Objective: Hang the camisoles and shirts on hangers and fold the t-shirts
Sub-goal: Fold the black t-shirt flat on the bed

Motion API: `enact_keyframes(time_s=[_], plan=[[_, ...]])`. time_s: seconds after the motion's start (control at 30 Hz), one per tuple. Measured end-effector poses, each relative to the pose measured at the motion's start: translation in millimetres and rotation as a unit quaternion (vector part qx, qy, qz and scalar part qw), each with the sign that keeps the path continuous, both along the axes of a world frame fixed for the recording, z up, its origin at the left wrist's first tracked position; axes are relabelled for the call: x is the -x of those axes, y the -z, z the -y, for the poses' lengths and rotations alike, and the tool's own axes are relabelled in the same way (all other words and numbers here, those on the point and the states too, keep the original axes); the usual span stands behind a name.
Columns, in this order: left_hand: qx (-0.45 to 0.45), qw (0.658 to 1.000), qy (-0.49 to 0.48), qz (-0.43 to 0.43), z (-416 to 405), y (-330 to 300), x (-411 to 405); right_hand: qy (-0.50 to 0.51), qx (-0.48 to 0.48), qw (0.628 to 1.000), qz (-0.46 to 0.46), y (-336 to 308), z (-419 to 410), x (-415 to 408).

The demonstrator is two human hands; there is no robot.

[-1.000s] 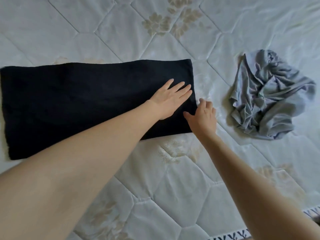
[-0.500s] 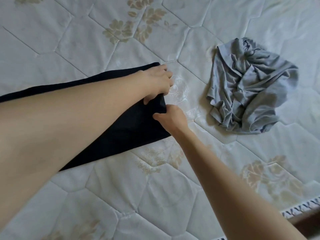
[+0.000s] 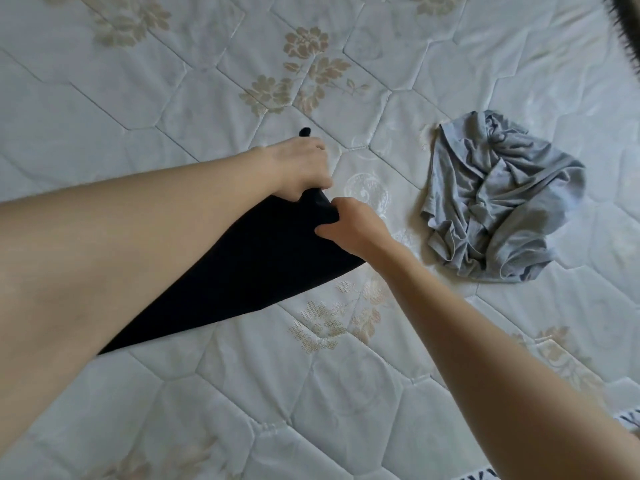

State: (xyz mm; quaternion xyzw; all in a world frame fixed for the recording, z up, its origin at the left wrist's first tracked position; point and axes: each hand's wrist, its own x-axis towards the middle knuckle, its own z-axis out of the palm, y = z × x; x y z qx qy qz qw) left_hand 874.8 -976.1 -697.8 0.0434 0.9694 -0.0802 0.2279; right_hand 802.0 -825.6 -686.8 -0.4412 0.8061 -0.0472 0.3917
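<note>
tees: 2 – 1 black tee (image 3: 249, 261), 1 gray tee (image 3: 498, 199) crumpled
hands: 2 – L hand (image 3: 301, 169) & R hand (image 3: 349, 225) both pinch black tee edge
mattress (image 3: 346, 393): 1

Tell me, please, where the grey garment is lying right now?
In the head view, the grey garment lies crumpled on the mattress, right of the right hand and apart from the black garment.

Soft even daylight, faint shadows, wide-angle edge warping.
</note>
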Motion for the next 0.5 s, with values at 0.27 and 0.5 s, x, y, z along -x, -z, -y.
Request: enact_keyframes(time_s=[0.27, 0.5], plan=[[-0.023, 0.985, -0.158, -0.06, 46.2, -86.1, -95.5, -0.156, 0.04, 0.983, -0.09, -88.8, 55.2, -36.5], [0.025, 0.885, -0.386, -0.257, 106.1, -237.5, -170.2, -0.237, 0.163, 0.934, -0.212, -241.5, 153.9, -81.7]])
